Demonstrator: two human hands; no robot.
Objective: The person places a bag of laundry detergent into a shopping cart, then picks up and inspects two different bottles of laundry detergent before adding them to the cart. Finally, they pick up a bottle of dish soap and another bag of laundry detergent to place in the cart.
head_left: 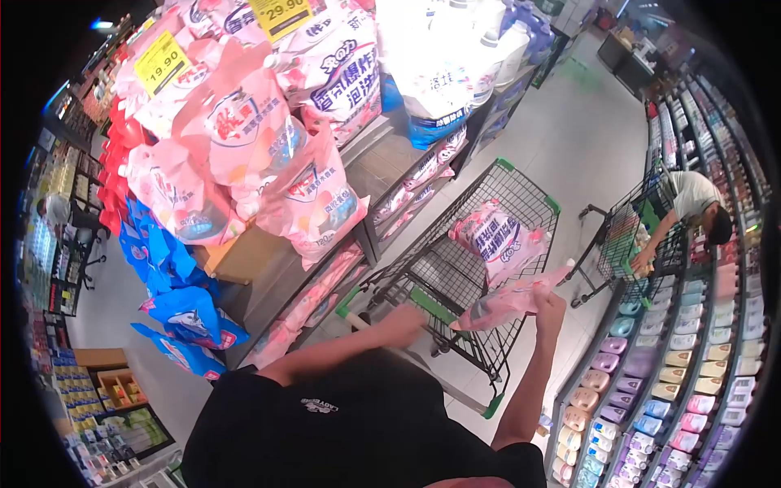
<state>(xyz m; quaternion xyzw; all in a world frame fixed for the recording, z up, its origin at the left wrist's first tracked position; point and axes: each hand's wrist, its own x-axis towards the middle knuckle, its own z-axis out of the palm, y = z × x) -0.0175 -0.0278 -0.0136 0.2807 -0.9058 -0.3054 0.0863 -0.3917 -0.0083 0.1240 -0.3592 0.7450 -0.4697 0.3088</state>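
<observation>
Fingers closed, my right hand point(550, 307) grips the top of a pink bag point(500, 307) that hangs over the near part of a shopping cart point(555, 213). Another pink bag point(506, 240) with dark lettering lies in the cart's basket. My left hand point(404, 324) is over the near left side of the cart and smeared by motion; its fingers cannot be made out.
Pink bags point(236, 122) are piled on a shelf display at the left, above blue bags point(191, 313). A person point(691, 199) bends over a second cart point(622, 244) at the right. Bottles point(606, 362) line the right shelves.
</observation>
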